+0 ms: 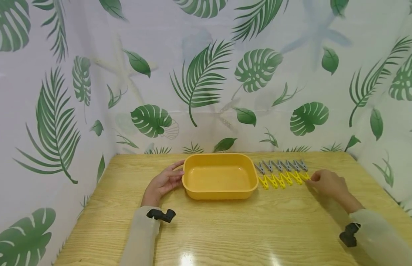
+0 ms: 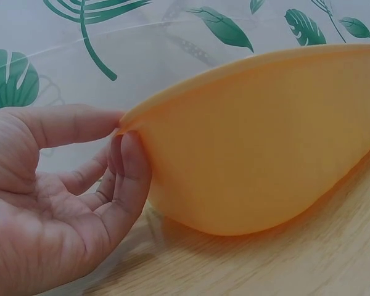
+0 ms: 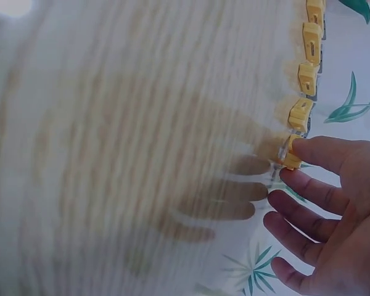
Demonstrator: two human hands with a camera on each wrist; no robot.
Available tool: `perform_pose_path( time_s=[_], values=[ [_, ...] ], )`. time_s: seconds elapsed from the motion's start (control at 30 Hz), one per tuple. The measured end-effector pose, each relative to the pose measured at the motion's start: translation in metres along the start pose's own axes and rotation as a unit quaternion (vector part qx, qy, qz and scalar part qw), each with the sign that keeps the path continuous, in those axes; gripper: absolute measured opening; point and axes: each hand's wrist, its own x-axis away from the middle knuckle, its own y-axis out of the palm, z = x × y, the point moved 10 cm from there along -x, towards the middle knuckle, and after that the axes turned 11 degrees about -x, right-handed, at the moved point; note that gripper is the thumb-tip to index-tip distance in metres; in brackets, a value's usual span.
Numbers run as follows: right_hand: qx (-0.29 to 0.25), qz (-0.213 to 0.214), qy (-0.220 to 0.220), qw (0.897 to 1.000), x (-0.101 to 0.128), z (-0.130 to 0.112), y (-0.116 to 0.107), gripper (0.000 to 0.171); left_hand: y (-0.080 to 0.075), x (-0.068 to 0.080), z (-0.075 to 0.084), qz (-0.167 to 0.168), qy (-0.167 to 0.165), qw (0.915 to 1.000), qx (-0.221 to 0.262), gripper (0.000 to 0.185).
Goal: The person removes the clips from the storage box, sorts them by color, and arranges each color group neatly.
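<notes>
An orange-yellow plastic basin (image 1: pixel 220 195) stands on the table. My left hand (image 1: pixel 166 183) holds its left end. In the left wrist view, the thumb meets the rim and bent fingers lie against the outer wall of the basin (image 2: pixel 253 154). To the basin's right runs a front row of yellow clothespins (image 1: pixel 281 182), with a row of grey clothespins (image 1: pixel 280 166) behind. My right hand (image 1: pixel 330 183) is at the right end of the yellow row. Its thumb and index finger pinch the last yellow clothespin (image 3: pixel 291 155), while its other fingers are spread.
Wood-patterned tabletop (image 1: pixel 232 229) extends in front of the basin and the clothespins. A leaf-printed wall covering (image 1: pixel 212 133) rises behind the table and along both sides. Each forearm wears a black wrist mount (image 1: pixel 161 215).
</notes>
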Motion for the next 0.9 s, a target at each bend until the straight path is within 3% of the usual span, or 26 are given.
perform_pose_path(
  time_s=[0.27, 0.57, 0.9],
  values=[
    [0.004, -0.012, -0.008, 1.000, -0.002, 0.005, 0.009, 0.031, -0.001, -0.003, -0.002, 0.001, 0.000, 1.0000, -0.002, 0.061],
    [-0.015, -0.008, -0.020, 1.000, -0.009, 0.001, 0.011, 0.037, -0.003, -0.001, 0.001, 0.001, 0.005, 0.9999, -0.011, 0.062],
    [-0.025, -0.022, -0.004, 0.999, -0.007, 0.003, 0.013, 0.045, -0.002, 0.001, 0.000, 0.005, 0.003, 0.9999, -0.010, 0.062]
  ],
)
